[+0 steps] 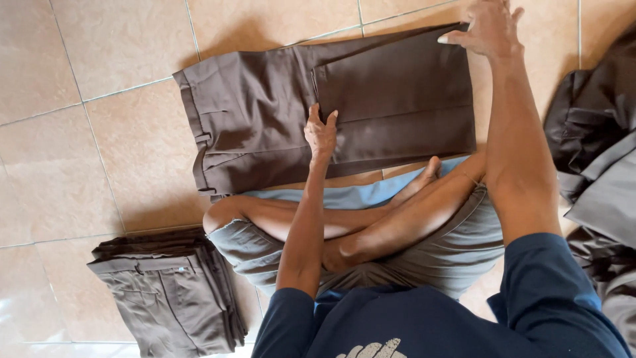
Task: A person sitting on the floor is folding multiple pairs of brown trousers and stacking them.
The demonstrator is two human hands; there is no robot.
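While you sit cross-legged on the tiled floor point(119, 59), the head view shows brown trousers point(278, 113) lying flat before your knees, legs doubled back once. Your left hand point(320, 132) presses flat, fingers together, on the fold. Your right hand point(489, 30) pinches the hem corner. Folded stack point(172, 292) done; unfolded heap point(596, 152) remains.

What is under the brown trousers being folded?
Tan floor tiles show around the brown trousers, pressed by the left hand and right hand. Anything beneath the cloth is covered.
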